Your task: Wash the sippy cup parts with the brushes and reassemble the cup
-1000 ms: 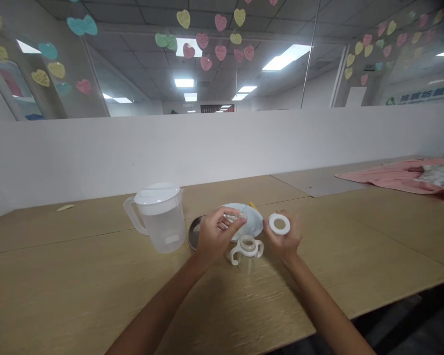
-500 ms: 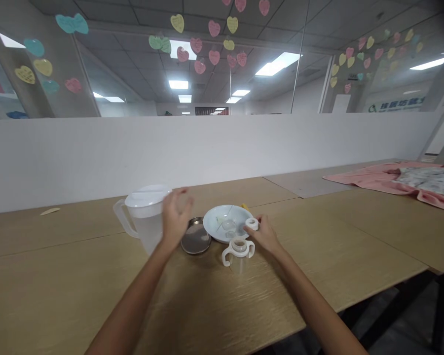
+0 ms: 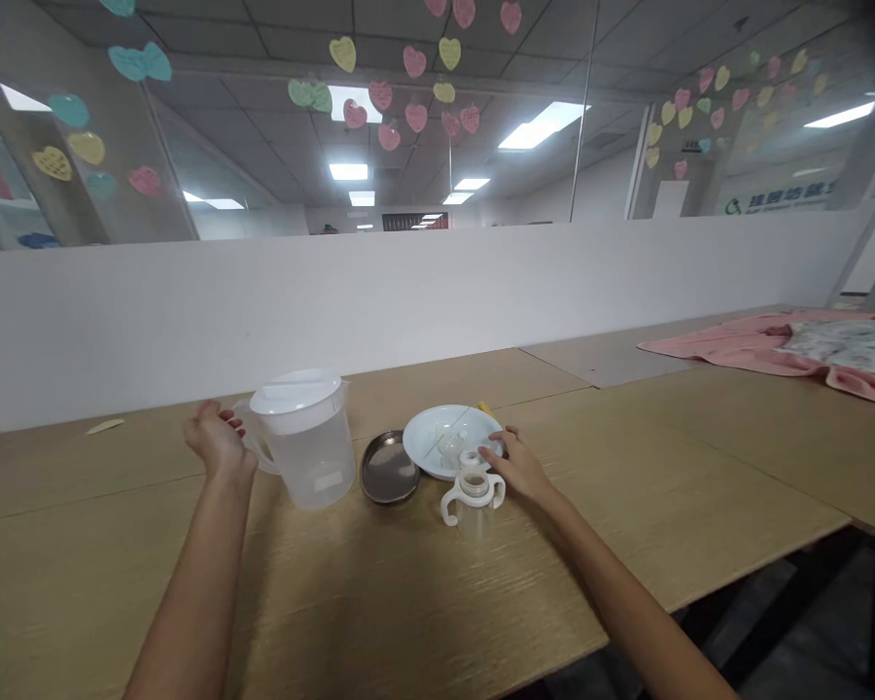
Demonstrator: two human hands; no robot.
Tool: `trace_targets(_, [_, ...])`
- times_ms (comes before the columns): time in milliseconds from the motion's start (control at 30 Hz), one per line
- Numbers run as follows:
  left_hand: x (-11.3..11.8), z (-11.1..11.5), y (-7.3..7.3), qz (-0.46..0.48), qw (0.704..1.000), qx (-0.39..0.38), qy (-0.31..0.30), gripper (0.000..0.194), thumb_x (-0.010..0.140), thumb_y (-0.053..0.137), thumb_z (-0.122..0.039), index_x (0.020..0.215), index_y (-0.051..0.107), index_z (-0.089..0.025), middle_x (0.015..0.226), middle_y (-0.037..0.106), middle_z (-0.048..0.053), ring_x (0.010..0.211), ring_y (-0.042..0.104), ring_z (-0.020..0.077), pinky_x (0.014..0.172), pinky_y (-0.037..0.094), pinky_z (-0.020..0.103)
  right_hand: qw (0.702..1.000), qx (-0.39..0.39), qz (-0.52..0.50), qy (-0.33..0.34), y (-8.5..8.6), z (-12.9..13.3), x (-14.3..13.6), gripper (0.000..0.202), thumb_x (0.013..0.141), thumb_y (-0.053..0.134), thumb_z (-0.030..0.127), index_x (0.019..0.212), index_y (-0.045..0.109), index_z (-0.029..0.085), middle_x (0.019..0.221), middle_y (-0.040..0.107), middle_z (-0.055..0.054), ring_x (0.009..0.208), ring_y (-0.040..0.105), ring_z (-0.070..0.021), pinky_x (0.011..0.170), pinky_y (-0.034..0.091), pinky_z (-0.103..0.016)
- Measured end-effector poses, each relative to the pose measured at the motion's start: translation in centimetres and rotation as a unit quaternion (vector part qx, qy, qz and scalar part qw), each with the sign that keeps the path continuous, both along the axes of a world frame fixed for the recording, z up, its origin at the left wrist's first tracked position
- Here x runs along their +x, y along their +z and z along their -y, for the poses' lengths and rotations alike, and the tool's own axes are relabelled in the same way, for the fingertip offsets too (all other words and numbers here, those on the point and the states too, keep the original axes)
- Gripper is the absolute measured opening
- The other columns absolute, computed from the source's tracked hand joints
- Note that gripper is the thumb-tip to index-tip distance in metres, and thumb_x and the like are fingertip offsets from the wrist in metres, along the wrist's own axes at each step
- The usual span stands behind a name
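My left hand (image 3: 223, 439) is beside the handle of a translucent lidded pitcher (image 3: 310, 452), its fingers loosely curled and apart; no firm grip on the handle shows. My right hand (image 3: 500, 452) is at the right rim of a white bowl (image 3: 427, 428), thumb and finger apart. A small white ring-shaped part (image 3: 470, 457) lies just left of its fingertips, at the near side of the bowl. A clear cup with a white two-handled collar (image 3: 473, 494) stands in front of the bowl. Clear pieces lie inside the bowl.
A dark metal dish (image 3: 390, 469) lies between pitcher and bowl. Something yellow (image 3: 485, 408) shows behind the bowl. Pink cloth (image 3: 736, 342) lies at the far right. A white wall (image 3: 437, 292) runs behind the table, whose edge is at the lower right.
My left hand has moved left from the pitcher's right side to its handle side. The white ring has moved left and down, out from between my right fingers, which have let go of it.
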State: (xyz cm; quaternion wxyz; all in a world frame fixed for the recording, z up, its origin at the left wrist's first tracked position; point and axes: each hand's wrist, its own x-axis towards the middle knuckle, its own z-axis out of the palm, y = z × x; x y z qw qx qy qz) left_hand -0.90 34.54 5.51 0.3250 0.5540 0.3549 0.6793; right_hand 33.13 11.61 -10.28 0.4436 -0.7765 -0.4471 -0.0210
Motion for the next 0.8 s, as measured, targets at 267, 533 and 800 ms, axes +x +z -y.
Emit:
trace_targets(267, [2.9,1.0,-0.6,0.17,0.975,-0.134,-0.045,0.035,0.085,0.042,-0.018,0.12,0.038,-0.021,0.081,0.052,-0.003,0.068,0.052,0.0077,0.068,0.045,0.021,1.0,0.005,-0.004,0.005,-0.3,-0.1,-0.1,0.043,0.081,0.048,0.049,0.107,0.058,0.017,0.12,0.046,-0.013,0.111,0.048,-0.0245,0.095,0.036,-0.036])
trace_targets(533, [4.4,3.1,-0.6,-0.052,0.994,0.05,-0.076,0.038,0.087,0.043,-0.035,0.119,0.056,-0.019,0.121,0.057,0.008,0.121,0.046,0.0231,0.108,0.03,0.038,1.0,-0.018,-0.007,0.019,0.1,0.0,-0.4,0.039,0.083,0.044,0.045,0.107,0.058,0.017,0.103,0.054,-0.009,0.086,0.054,-0.0199,0.08,0.041,-0.032])
trace_targets(800, [7.6,8.1,-1.9,-0.344,0.898,0.269,-0.048,0.063,0.086,0.043,-0.042,0.142,0.03,-0.017,0.124,0.055,0.014,0.115,0.051,0.0286,0.097,0.04,0.044,0.999,-0.033,-0.011,0.029,-0.2,-0.1,-0.3,0.039,0.087,0.041,0.045,0.11,0.056,0.018,0.092,0.057,-0.006,0.077,0.055,-0.0174,0.073,0.04,-0.028])
